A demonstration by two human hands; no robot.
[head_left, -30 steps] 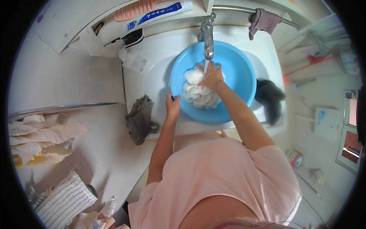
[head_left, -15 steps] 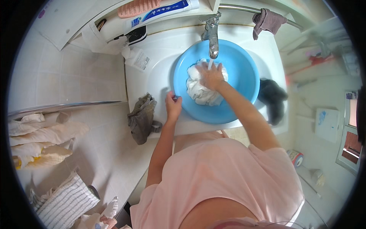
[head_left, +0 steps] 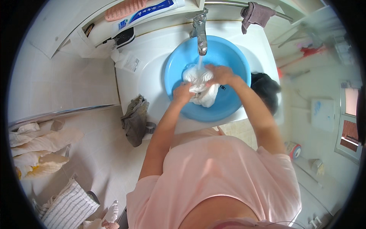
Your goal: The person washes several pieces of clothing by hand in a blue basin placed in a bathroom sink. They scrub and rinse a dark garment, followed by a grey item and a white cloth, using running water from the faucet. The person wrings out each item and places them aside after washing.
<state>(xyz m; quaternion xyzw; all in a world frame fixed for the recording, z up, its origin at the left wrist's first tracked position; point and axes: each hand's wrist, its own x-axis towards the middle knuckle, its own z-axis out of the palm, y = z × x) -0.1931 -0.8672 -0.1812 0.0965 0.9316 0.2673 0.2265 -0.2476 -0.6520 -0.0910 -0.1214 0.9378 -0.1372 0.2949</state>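
A wet, bunched white cloth garment (head_left: 206,95) lies in the blue plastic basin (head_left: 232,103); its exact kind cannot be made out. Water runs from the chrome faucet (head_left: 202,45) onto its far part. My left hand (head_left: 183,92) grips the cloth's left edge, fingers closed on it. On the opposite side my right hand (head_left: 221,75) holds the upper right of the cloth, thumb and fingers bent round it. A small dark tag or print (head_left: 223,87) shows beside the cloth.
The basin sits in a white sink (head_left: 150,82). Grey-green cloth (head_left: 134,120) hangs over its left front edge, and black cloth (head_left: 265,89) lies at the right. A white packet (head_left: 127,61) stands back left. Above are a toothpaste tube (head_left: 148,13) and a brown cloth (head_left: 256,16) on a rail.
My left hand has come from the basin's left rim onto the cloth. My right hand has gone from lying spread on the cloth to gripping its right side. The cloth has changed shape.
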